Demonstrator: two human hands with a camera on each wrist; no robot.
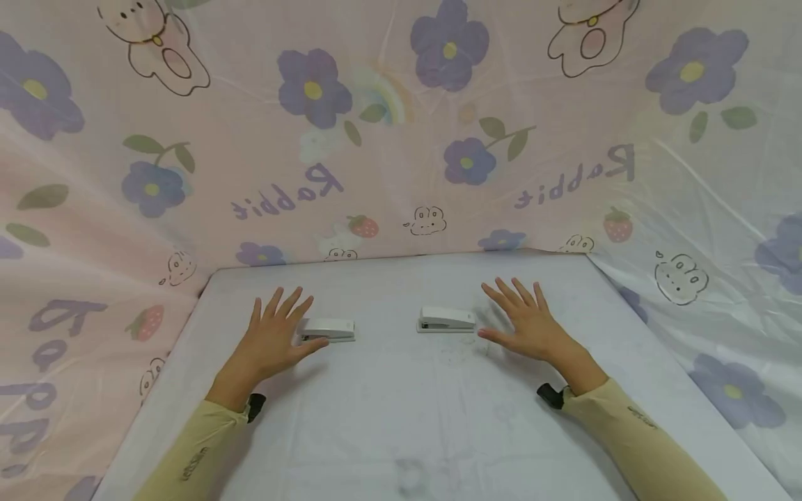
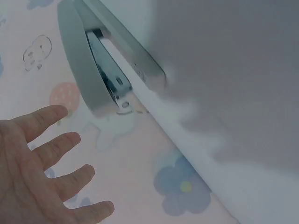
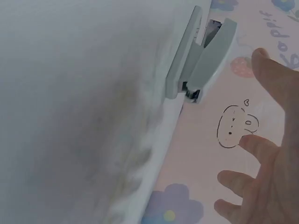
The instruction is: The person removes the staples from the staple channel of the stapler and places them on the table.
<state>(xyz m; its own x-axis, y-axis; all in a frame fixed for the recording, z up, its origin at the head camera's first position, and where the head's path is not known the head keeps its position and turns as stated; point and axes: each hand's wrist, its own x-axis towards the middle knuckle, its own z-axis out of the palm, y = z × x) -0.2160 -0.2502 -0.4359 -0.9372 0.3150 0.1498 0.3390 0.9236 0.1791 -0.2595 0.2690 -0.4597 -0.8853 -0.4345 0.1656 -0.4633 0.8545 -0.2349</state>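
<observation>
Two white staplers lie on the white table, both with their long sides across my view. The left stapler (image 1: 328,328) is right beside my left hand (image 1: 272,341), whose spread fingers and thumb overlap its left end in the head view. In the left wrist view this stapler (image 2: 77,56) shows its metal staple channel, above the straight fingers. My right hand (image 1: 529,330) hovers just right of the right stapler (image 1: 447,319), fingers spread, thumb tip close to its right end. The right wrist view has that stapler (image 3: 203,58) apart from the fingers. Neither hand holds anything.
The table (image 1: 388,417) ends at the back against a pink curtain (image 1: 376,153) printed with flowers and rabbits, which also hangs along both sides. Dark wrist devices (image 1: 552,396) poke from both beige sleeves (image 1: 633,431). Faint marks lie below the right stapler.
</observation>
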